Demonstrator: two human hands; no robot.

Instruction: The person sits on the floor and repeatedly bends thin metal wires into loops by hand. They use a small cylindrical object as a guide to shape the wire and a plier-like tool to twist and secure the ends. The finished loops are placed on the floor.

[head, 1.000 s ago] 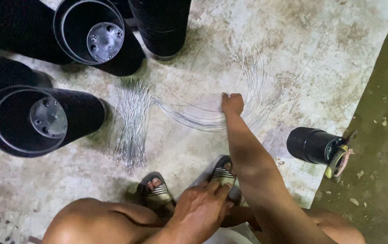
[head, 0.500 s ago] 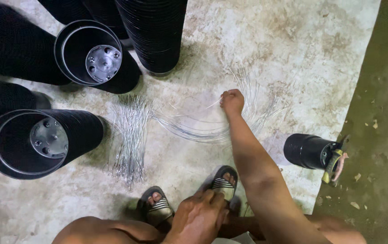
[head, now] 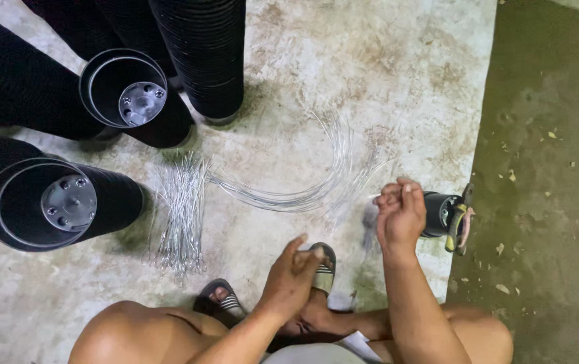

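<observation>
Both hands sit low in the head view, above the person's bare knees. The right hand is raised with its fingers curled and pinched together; a thin pale wire seems to stick out to the left of the fingertips, though it is too fine to be sure of the grip. The left hand hovers half open, fingers loosely bent, just above a striped sandal and holding nothing that shows. Ahead of the hands, a loose bundle of long curved wires lies on the concrete floor, arcing from the left up toward the right. Touching its left end lies a pile of short straight wires, roughly upright in the frame. Just right of the right hand, a small black cylinder lies on its side, with yellow-handled pliers against its far end at the floor's edge, where darker ground strewn with small chips begins. On the left, stacks of black plastic pots lie on their sides: one large stack with a grey metal disc inside its mouth, a second stack above it with a similar disc, and a taller stack standing near the top. A second sandal shows beside the left knee.
</observation>
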